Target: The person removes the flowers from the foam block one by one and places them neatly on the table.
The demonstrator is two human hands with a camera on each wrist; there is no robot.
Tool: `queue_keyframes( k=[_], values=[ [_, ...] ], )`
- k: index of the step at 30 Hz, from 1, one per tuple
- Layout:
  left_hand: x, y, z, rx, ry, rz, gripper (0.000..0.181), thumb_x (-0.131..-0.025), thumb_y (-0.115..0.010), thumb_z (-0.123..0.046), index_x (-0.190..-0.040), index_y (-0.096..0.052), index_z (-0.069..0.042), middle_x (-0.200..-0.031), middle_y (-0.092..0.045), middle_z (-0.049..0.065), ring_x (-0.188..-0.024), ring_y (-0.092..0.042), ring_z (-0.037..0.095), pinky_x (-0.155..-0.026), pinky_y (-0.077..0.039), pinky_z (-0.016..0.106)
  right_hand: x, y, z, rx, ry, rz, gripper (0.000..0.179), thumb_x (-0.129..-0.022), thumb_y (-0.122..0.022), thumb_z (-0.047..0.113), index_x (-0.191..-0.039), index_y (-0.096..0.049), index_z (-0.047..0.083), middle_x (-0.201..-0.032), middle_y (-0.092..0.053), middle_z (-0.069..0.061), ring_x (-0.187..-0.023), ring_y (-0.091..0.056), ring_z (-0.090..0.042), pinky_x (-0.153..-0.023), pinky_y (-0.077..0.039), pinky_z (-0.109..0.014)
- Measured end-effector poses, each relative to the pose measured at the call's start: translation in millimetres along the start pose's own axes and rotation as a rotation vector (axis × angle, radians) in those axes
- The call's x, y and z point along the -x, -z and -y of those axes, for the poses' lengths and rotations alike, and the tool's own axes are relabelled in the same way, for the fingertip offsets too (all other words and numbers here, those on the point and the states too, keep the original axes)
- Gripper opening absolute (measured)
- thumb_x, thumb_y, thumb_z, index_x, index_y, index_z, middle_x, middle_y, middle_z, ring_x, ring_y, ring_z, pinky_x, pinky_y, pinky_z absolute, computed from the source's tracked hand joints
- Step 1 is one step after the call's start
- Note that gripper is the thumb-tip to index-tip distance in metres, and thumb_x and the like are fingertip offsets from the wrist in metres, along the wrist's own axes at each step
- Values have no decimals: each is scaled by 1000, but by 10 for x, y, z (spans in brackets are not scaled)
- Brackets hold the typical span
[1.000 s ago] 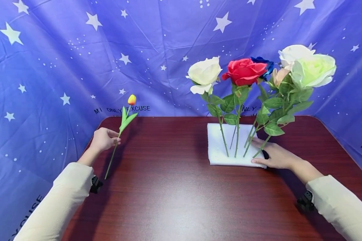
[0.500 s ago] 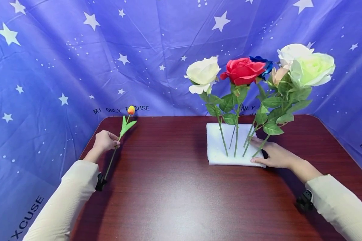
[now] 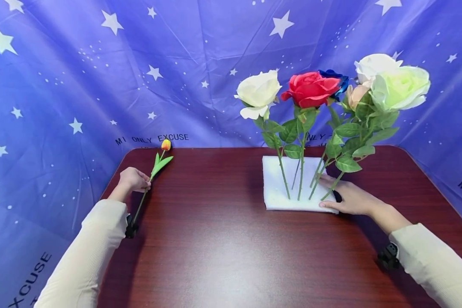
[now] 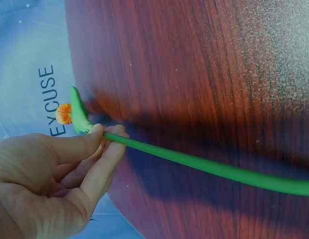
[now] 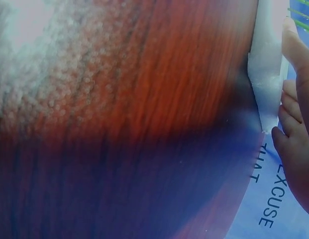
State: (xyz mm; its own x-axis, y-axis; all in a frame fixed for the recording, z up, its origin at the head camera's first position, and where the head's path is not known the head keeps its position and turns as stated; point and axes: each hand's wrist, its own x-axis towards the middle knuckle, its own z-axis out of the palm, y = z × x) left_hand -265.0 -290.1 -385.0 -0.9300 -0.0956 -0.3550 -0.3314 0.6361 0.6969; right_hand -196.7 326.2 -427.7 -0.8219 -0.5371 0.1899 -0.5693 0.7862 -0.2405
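Pinching orange-yellow tulip (image 3: 162, 164) by stem (image 4: 204, 164) with left hand (image 3: 134, 179), above tabletop (image 3: 215, 222). Resting spread right hand (image 3: 352, 198) on right edge of white foam block (image 3: 272, 188) bearing roses (image 3: 311, 89).

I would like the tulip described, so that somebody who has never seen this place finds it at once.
At the left side of the reddish-brown table, find the person's left hand. It pinches the tulip by its green stem, just below the leaves. Unlike the bigger flowers standing in the white block, this one has a small, closed, yellow-and-orange head.
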Motion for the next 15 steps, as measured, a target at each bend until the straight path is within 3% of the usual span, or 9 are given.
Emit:
queue_keyframes(
  k=[4,11,15],
  values=[
    [-7,-17,4,5,12,-4,28,-85,-62,8,-108,-59,22,-53,-67,-4,-49,-63,2,-55,-61,22,-3,6,8,0,-2,-1,72,-79,-78,37,-136,-52,2,-142,-48,-28,-125,-52,-44,-94,-45,-35],
    [-42,-49,32,-18,13,-16,27,-85,-61,6,-107,-61,21,-55,-67,-3,-50,-63,2,-55,-61,21,-6,-4,5,-12,7,-18,71,-78,-79,36,-135,-53,2,-141,-49,-27,-124,-52,-45,-96,-34,-8],
    [-48,-59,22,-58,-1,-36,26,-84,-63,4,-105,-64,18,-58,-68,-2,-51,-63,2,-54,-60,21,-5,-5,5,-11,1,-16,72,-78,-79,36,-136,-53,3,-141,-49,-27,-124,-52,-44,-96,-38,-14]
  ],
)
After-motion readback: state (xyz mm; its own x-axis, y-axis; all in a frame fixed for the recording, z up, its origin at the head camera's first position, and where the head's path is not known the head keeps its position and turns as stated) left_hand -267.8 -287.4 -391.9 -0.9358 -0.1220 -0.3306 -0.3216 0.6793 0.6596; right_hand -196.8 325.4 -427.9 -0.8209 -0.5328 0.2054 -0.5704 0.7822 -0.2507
